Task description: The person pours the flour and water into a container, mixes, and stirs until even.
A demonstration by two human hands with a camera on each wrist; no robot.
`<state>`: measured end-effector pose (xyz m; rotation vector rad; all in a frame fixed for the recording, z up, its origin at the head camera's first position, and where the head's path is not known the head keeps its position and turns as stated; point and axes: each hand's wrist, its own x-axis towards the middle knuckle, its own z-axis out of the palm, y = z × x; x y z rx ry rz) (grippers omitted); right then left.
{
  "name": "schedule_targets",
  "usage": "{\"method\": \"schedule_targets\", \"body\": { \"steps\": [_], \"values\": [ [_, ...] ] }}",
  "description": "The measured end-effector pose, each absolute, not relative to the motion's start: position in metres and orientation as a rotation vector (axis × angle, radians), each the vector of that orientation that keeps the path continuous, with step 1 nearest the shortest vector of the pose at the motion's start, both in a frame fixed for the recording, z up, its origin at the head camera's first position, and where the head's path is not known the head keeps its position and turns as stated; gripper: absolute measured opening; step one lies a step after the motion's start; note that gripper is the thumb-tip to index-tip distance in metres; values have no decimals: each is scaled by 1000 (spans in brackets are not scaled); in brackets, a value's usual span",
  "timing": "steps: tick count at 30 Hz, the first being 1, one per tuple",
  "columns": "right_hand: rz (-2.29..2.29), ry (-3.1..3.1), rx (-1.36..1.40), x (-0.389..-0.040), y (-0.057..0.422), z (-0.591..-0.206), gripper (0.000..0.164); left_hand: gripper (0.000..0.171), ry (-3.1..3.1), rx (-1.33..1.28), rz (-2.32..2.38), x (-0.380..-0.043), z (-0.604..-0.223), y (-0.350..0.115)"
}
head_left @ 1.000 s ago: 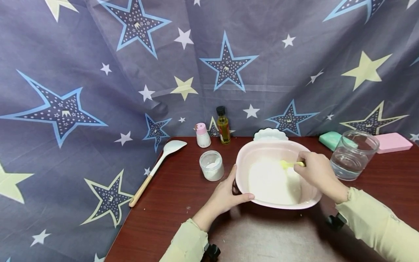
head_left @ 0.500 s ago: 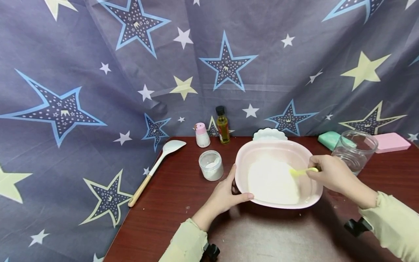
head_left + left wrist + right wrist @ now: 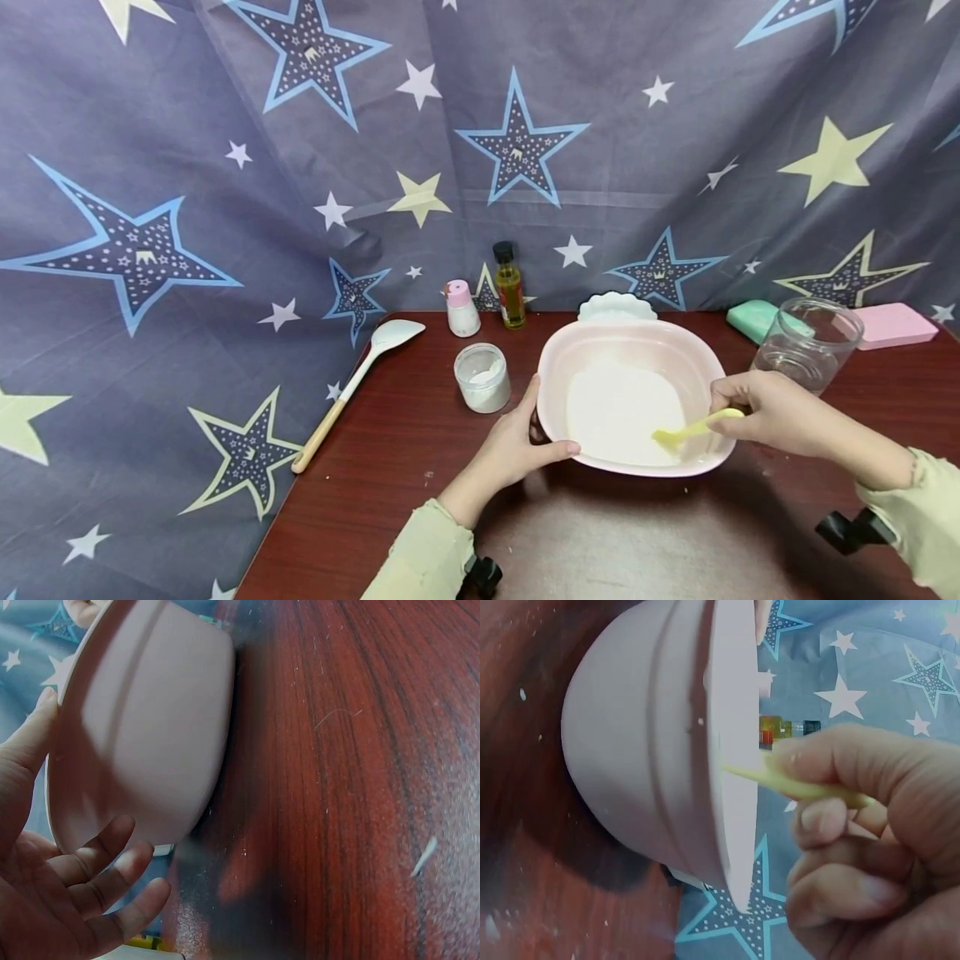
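Observation:
A pink oval basin [image 3: 558, 417] with smooth white contents [image 3: 618, 408] stands on the table. My left hand [image 3: 510, 446] holds its left end, thumb over the near rim and index finger along the side. The left wrist view shows the other fingers of my left hand [image 3: 52, 892] bent loosely beside the outer wall. My right hand [image 3: 772, 412] pinches the handle of a small yellow spoon [image 3: 697, 427] over the right rim, its head down at the near right of the white contents. In the right wrist view, thumb and index finger grip the spoon [image 3: 802, 786].
Left of the basin are a jar of white powder [image 3: 482, 387], a pink-capped shaker [image 3: 462, 317], an oil bottle [image 3: 510, 292] and a white ladle with wooden handle [image 3: 352, 383]. Behind my right hand stands a glass of water [image 3: 806, 350], near green [image 3: 753, 319] and pink blocks [image 3: 892, 325].
My right hand has moved right and toward me, drawing the spoon from the middle right of the basin to its near right side. The left hand stays at the rim.

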<state>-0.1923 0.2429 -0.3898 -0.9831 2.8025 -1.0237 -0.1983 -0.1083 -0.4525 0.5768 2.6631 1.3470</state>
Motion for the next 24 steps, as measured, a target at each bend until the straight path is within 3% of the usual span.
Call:
{"method": "schedule_targets", "body": {
  "steps": [12,24],
  "values": [
    [-1266,2508,-1159,-192,211,-404,27,109,2670,587,1348,-198,-452,-108],
    [-1280,2729,-1183,-201,178,-415,32,109,2680,581,1332,-197,-451,-108]
  ]
}}
